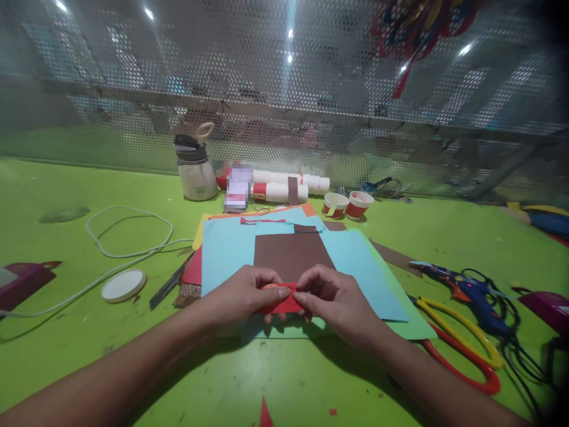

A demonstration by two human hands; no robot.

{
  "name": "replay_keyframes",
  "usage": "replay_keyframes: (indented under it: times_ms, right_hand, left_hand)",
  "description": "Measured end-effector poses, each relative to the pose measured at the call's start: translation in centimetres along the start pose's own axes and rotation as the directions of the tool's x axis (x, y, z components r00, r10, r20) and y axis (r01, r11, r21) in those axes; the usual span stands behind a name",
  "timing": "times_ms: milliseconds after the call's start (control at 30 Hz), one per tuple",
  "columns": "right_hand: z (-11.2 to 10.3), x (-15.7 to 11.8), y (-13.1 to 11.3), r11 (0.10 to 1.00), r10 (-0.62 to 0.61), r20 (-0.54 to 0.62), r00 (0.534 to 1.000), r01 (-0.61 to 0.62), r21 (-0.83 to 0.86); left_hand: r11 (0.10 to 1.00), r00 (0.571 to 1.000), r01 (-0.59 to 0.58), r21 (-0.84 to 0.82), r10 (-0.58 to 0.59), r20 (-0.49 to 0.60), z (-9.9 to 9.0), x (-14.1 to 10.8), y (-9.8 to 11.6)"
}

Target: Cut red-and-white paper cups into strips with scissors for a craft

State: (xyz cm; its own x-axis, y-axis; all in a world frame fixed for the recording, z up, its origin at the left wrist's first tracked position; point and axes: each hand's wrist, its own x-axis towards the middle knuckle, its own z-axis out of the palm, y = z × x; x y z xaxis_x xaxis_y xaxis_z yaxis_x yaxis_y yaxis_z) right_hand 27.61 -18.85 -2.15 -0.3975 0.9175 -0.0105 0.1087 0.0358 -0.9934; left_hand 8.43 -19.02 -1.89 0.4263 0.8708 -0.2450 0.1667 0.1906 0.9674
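A small piece of red paper (281, 305) is held up in front of me between both hands. My left hand (249, 292) pinches its left part, thumb on top and fingers beneath. My right hand (333, 296) grips the right end between thumb and fingertips. Part of the paper is hidden behind the fingers. Just beyond the hands lies a sheet of brown paper (291, 254), on top of light blue sheets (226, 252) and a green sheet (418, 329). Narrow brown and red strips (306, 228) rest at the far edge of the stack.
To the right are yellow-and-red-handled scissors (464, 332) and a blue glue gun (482, 308) with its cord. On the left lie a white lid (123, 285), a white cable (128, 256) and a dark blade-like strip (171, 281). Behind stand a bottle (195, 172), stacked cups (280, 193) and two small cups (359, 204).
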Motion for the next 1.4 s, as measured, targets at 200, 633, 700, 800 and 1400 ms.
replay_keyframes:
  times_ms: [200,633,700,800,1400]
  right_hand:
    - [-0.2,0.2,0.2,0.990,0.014,0.037,0.999,-0.019,0.138]
    - [-0.1,0.2,0.8,0.983,0.111,0.127,0.986,-0.128,0.134]
    - [-0.1,0.2,0.8,0.983,0.114,0.117,0.987,-0.129,0.129]
    - [-0.1,0.2,0.7,0.983,0.122,0.112,0.986,-0.135,0.122]
    - [0.0,0.1,0.6,0.974,0.184,0.147,0.972,-0.201,0.109]
  left_hand:
    - [1.000,1.000,0.001,-0.002,-0.001,0.030,-0.4,0.0,0.0]
    - [0.993,0.996,-0.074,0.087,0.070,0.047,-0.8,-0.1,0.4]
    - [0.994,0.997,-0.066,0.083,0.062,0.052,-0.9,-0.2,0.5]
    - [0.994,0.996,-0.056,0.089,0.050,0.071,-1.0,-0.1,0.5]
    - [0.978,0.989,-0.058,0.200,0.028,0.146,-1.1,-0.6,1.0]
